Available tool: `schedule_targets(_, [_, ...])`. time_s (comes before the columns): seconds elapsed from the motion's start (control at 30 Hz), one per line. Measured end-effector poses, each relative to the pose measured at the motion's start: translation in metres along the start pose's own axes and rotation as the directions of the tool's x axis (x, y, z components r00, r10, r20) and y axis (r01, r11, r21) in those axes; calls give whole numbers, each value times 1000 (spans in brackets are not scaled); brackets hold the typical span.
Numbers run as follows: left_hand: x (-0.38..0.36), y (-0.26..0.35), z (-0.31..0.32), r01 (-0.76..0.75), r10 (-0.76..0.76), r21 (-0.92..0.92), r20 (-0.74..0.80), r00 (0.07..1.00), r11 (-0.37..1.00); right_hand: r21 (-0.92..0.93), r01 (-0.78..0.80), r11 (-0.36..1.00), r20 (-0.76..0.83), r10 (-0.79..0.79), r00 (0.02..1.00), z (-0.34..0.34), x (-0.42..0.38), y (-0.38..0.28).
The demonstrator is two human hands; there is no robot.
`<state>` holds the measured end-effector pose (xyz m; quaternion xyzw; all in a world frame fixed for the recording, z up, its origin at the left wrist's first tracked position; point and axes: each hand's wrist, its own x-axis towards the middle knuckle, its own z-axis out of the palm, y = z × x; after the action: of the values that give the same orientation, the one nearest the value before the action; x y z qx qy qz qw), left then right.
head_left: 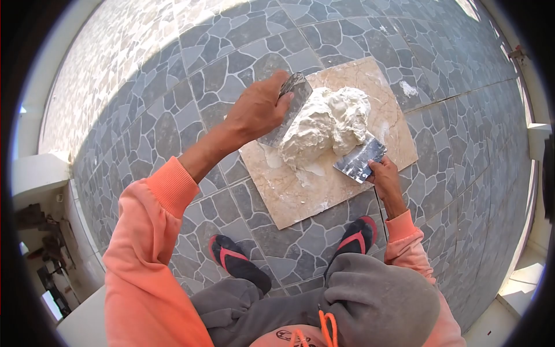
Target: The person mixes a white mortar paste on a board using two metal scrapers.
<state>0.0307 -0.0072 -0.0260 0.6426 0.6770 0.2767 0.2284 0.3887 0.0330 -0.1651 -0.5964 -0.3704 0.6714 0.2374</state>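
Observation:
A thick mound of white putty [324, 124] is heaped on a beige marble-look slab [295, 205] lying on the floor. My left hand [261, 107] is closed around a wide grey metal scraper [296, 103], whose blade stands on edge along the mound's left side. My right hand [386, 180] grips a smaller flat scraper blade [361, 161] smeared with white, at the lower right of the mound. The blade's upper edge meets the putty there. My fingers hide the gripped parts of both tools.
Patterned grey stone-look tiles [445, 150] surround the slab. My feet in dark socks and red-strapped flip-flops [237, 257] stand just below its near edge. A white splat [408, 88] marks the floor at right. Pale walls [40, 173] border both sides.

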Motion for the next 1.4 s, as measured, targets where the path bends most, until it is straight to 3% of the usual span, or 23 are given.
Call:
schedule_targets(0.27, [-4,27,27,-32,36,-63,58,998,998,140,55,989,88,-68,994,65,-11,-7])
schedule_targets(0.53, [-2,41,70,-38,46,-83,97,994,996,33,119,992,162,-123,979,99,-40,-49])
schedule_targets(0.67, [1,32,76,-97,98,-32,13,995,995,6,164,987,204,-161,966,105,-57,-64])
schedule_targets(0.77, [4,18,66,-86,86,26,-5,996,996,-109,199,974,237,-169,957,81,-50,-56])
schedule_targets(1.0, [0,2,37,10,-8,49,-43,999,999,-122,149,981,-66,-157,985,-41,-1,-57])
schedule_targets(1.1, [2,-4,33,48,-45,41,-68,997,998,-336,28,941,-103,-66,992,-85,51,-51])
schedule_targets(1.4, [8,23,28,40,-44,-70,-60,997,997,-250,142,958,249,-79,965,-8,76,-78])
